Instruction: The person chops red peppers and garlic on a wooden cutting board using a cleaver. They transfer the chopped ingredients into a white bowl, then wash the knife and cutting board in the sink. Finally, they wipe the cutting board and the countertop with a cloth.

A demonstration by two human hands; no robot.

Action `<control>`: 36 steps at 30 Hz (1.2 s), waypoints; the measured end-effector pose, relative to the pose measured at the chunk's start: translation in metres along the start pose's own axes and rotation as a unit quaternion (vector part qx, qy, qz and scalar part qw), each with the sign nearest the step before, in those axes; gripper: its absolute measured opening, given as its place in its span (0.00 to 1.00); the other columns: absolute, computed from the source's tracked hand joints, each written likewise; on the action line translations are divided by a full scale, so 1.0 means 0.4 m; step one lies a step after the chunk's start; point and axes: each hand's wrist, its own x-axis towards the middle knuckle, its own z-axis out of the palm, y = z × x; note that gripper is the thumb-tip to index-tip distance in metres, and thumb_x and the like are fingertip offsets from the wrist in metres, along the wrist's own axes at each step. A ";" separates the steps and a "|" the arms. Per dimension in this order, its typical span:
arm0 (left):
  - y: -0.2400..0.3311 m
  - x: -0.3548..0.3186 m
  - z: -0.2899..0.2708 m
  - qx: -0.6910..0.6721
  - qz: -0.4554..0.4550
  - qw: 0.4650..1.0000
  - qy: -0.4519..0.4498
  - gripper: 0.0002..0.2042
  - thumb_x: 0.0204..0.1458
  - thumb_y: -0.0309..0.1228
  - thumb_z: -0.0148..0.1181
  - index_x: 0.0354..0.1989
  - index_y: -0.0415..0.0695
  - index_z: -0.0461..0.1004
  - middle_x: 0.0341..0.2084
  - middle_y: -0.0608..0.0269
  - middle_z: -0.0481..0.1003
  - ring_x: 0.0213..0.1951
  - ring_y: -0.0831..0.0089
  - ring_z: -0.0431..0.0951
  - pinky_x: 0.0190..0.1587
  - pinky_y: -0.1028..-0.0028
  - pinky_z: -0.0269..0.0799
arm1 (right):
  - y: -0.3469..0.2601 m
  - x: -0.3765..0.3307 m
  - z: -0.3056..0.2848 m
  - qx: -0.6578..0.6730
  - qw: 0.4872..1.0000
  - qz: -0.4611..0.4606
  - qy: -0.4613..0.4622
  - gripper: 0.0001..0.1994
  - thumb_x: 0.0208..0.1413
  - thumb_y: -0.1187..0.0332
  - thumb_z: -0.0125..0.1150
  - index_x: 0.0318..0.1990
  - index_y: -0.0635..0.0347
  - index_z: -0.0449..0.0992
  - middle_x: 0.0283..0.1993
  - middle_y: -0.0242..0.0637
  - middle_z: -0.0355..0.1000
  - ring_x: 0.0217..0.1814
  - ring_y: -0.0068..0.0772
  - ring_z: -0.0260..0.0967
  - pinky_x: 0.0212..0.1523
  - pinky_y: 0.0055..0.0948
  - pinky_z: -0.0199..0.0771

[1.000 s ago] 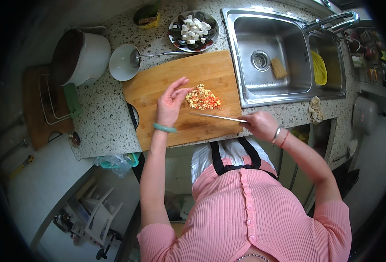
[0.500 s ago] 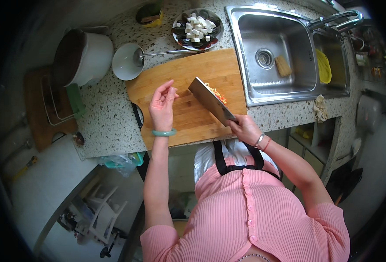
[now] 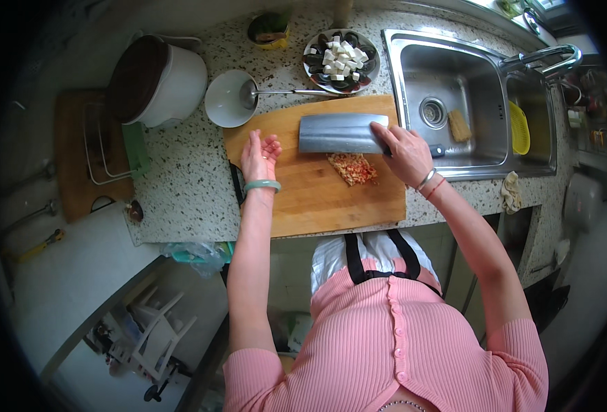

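My right hand (image 3: 410, 156) grips a cleaver (image 3: 334, 133) by its handle. The broad blade lies almost level from left to right, flat side up, above the cutting board (image 3: 303, 199). Just below the blade sits a small heap of finely chopped red and pale bits (image 3: 353, 169) on the wood. My left hand (image 3: 257, 159) hovers over the board's left part, palm turned up and fingers loosely bent, holding nothing. A jade-green bangle circles that wrist.
Behind the board stand a white bowl (image 3: 224, 112), a ladle (image 3: 286, 92) resting across it, and a plate (image 3: 370, 81) of white cubes (image 3: 344, 60) with dark pieces. A steel sink (image 3: 447, 161) is right; a lidded white pot (image 3: 180, 86) stands left.
The cleaver has turned from a steep slant to nearly level and moved farther back, uncovering the chopped heap. My left hand has rolled palm up. The whole view has shifted slightly.
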 end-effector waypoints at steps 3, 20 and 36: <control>0.019 0.050 -0.014 -0.007 0.026 0.999 0.031 0.17 0.58 0.45 0.56 0.44 0.44 0.66 0.30 0.58 0.76 0.30 0.74 0.75 0.34 0.76 0.74 | 0.003 0.061 0.009 0.001 0.998 -0.054 -0.024 0.30 0.47 0.63 0.65 0.60 0.49 0.65 0.36 0.33 0.67 0.40 0.34 0.68 0.42 0.33 0.65; 0.075 0.128 -0.011 0.038 0.044 0.997 0.055 0.15 0.63 0.41 0.48 0.45 0.44 0.56 0.30 0.48 0.77 0.23 0.70 0.76 0.25 0.73 0.75 | -0.019 0.107 0.016 0.047 0.998 -0.029 -0.038 0.25 0.46 0.67 0.66 0.55 0.48 0.73 0.42 0.34 0.66 0.46 0.40 0.62 0.49 0.35 0.63; 0.114 0.143 -0.004 0.035 0.019 0.997 0.069 0.13 0.58 0.26 0.42 0.52 0.43 0.59 0.27 0.53 0.76 0.22 0.72 0.75 0.24 0.74 0.76 | -0.177 0.484 0.177 -0.033 0.995 -0.094 0.012 0.06 0.55 0.67 0.55 0.36 0.59 0.72 0.36 0.36 0.70 0.43 0.39 0.68 0.46 0.34 0.69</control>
